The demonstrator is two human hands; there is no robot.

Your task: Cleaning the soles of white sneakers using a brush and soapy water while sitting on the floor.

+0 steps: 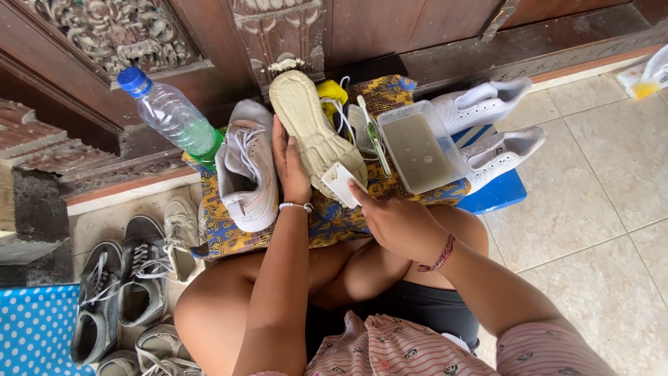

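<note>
On a tiled floor before carved wooden doors, the left hand [289,170] is gripping an upturned cream-soled sneaker [316,136]; the right hand [396,223] is pinching a white rectangular sponge [341,184] against the heel, best rubbed firmly with the sole steadied.

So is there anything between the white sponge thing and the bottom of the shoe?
Nothing visible. The right hand holds the white block right against the heel end of the upturned shoe sole, which the left hand steadies. The tub of cloudy water sits off to the side, on the patterned cloth.
</note>
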